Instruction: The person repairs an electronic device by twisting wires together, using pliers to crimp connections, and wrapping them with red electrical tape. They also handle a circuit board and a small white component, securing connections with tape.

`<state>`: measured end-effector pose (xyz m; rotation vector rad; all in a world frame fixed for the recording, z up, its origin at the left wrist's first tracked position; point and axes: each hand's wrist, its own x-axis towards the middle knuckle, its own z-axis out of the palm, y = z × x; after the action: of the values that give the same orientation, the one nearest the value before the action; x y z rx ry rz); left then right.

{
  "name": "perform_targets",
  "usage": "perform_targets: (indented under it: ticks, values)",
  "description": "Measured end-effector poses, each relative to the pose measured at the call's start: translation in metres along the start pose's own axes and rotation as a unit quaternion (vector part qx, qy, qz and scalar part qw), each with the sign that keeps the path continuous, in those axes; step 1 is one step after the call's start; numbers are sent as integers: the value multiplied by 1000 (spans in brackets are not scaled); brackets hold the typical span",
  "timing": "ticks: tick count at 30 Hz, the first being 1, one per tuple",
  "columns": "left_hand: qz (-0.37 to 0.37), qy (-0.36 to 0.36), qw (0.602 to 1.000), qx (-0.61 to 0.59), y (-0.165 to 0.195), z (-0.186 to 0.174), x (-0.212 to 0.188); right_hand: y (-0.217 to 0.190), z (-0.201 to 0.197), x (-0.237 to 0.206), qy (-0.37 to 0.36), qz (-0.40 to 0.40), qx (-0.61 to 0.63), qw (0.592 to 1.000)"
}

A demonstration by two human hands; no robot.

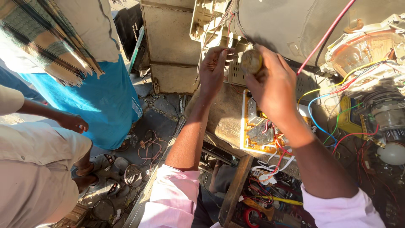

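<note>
Head view: we are pinching a round brass-coloured part [251, 61] in our right hand [274, 86], grip clamped on it; our left hand [213, 69], just left of it, is closing on thin wires [230, 51] above the bench [219, 116].

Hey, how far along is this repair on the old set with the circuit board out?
Done: the casing is open and the circuit board lies exposed on the bench, wires trailing loose. In hand: the right hand holds a small round part, while the left hand pinches thin wires by the tube. Left: board and wires look unfastened, so reassembly seems some way off.
</note>
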<state>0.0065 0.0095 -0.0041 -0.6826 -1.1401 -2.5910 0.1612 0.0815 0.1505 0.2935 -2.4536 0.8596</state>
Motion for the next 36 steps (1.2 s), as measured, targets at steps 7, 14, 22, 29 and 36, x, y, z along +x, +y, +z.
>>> perform_targets:
  ticks: [7,14,22,29,36]
  values:
    - [60,52,992,96,0,-1,-1,48,38,38,44,-195,-194,960]
    - [177,60,952,243,10,4,-5,64,47,36,-15,-84,-197,977]
    - [203,68,937,278,10,3,-5,65,57,30,-33,-129,-203,970]
    - [211,67,935,278,8,1,-7,68,57,26,-27,-152,-208,966]
    - [167,46,966,193,-3,-5,-5,75,44,30,46,-84,-208,973]
